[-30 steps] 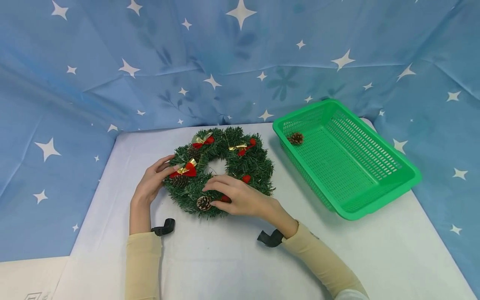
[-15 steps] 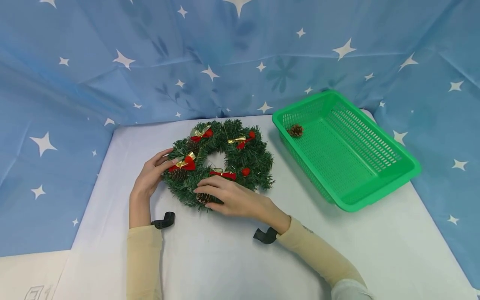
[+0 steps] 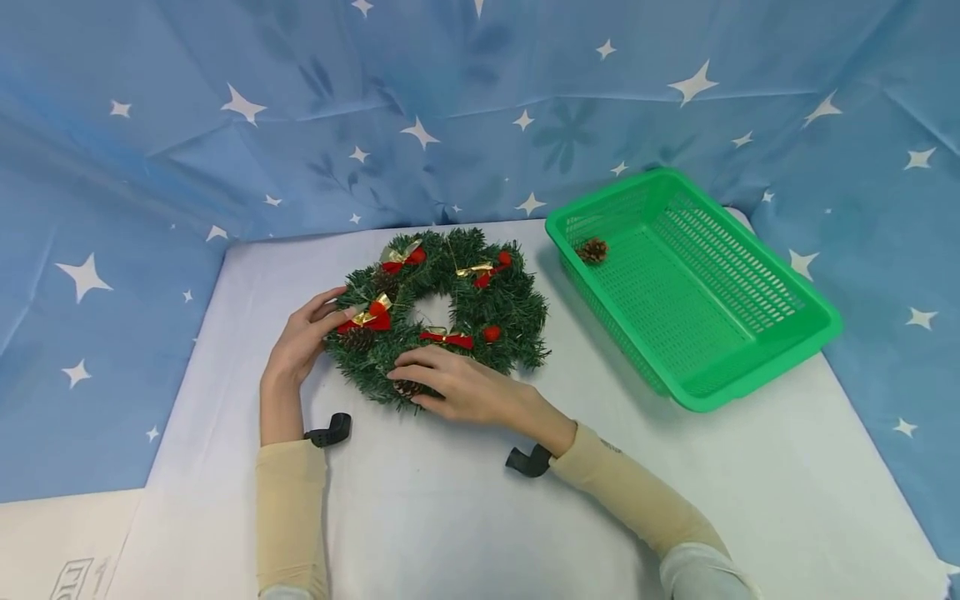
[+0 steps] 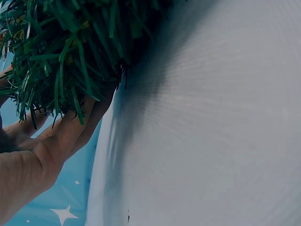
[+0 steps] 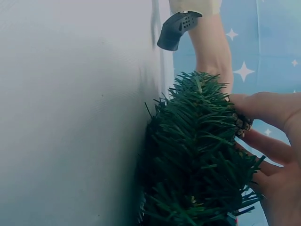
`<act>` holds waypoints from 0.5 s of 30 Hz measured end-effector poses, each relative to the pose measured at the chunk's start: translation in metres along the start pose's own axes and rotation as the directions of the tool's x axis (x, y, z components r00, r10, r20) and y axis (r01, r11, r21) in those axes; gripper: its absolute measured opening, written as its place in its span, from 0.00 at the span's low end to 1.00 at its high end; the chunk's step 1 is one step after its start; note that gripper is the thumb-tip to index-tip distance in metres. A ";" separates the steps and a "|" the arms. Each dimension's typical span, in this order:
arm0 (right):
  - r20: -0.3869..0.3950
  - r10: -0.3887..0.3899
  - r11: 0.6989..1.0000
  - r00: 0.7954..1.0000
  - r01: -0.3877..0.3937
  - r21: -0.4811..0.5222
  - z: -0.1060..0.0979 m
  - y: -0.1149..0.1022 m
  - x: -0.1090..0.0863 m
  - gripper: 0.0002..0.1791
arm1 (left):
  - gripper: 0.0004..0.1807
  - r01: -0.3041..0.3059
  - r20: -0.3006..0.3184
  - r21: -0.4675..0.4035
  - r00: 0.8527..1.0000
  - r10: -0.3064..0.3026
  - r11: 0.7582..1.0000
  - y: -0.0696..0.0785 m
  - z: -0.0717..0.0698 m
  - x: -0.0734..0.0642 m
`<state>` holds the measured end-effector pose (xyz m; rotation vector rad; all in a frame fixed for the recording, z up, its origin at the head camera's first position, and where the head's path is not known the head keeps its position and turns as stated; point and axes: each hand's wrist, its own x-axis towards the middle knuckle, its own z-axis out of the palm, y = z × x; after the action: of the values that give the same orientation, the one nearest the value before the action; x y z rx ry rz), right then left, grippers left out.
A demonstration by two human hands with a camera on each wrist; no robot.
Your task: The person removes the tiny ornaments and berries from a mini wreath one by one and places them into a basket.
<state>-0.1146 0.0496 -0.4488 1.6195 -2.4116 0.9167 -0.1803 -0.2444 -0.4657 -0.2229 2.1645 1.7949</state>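
Observation:
A green wreath [image 3: 510, 304] with red and gold bows, red balls and pine cones lies flat on the white table. My left hand [image 3: 300, 337] grips its left edge, thumb on top beside a red bow [image 3: 364, 321]; the left wrist view shows fingers [image 4: 70, 134] reaching under the greenery. On the wreath's front part, my right hand [image 3: 461, 385] pinches a pine cone [image 3: 407, 388] between thumb and fingers. The right wrist view shows that pine cone [image 5: 242, 123] set against the wreath's needles, partly covered by the fingers.
Right of the wreath stands a green perforated plastic basket [image 3: 697, 392] with one pine cone [image 3: 593, 251] in its far left corner. A blue curtain [image 3: 450, 108] with white stars hangs behind the table [image 3: 450, 500]. Black wrist cameras [image 3: 528, 461] sit at the wrists.
My right hand has moved left and closed its fingers over the front pine cone, uncovering a red bow near the wreath's hole. My left hand keeps its place. The head view has tilted slightly.

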 end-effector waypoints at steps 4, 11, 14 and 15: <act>-0.001 -0.001 1.000 1.000 0.001 -0.012 -0.001 0.002 -0.002 0.23 | 0.41 -0.014 0.010 -0.006 1.000 0.014 1.000 0.001 0.002 0.002; -0.001 -0.013 1.000 1.000 0.013 -0.024 0.000 0.001 0.000 0.21 | 0.41 -0.016 0.005 -0.013 1.000 0.017 1.000 0.001 0.001 0.000; -0.001 -0.013 1.000 1.000 0.013 -0.019 0.001 0.001 0.000 0.20 | 0.41 -0.015 0.003 -0.013 1.000 0.015 1.000 0.001 0.000 -0.001; -0.003 -0.014 1.000 1.000 0.014 -0.020 0.001 0.000 0.001 0.20 | 0.41 -0.014 0.001 -0.014 1.000 0.014 1.000 0.001 0.000 -0.002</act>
<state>-0.1148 0.0486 -0.4495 1.6256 -2.3962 0.8897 -0.1786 -0.2442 -0.4644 -0.2104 2.1583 1.8176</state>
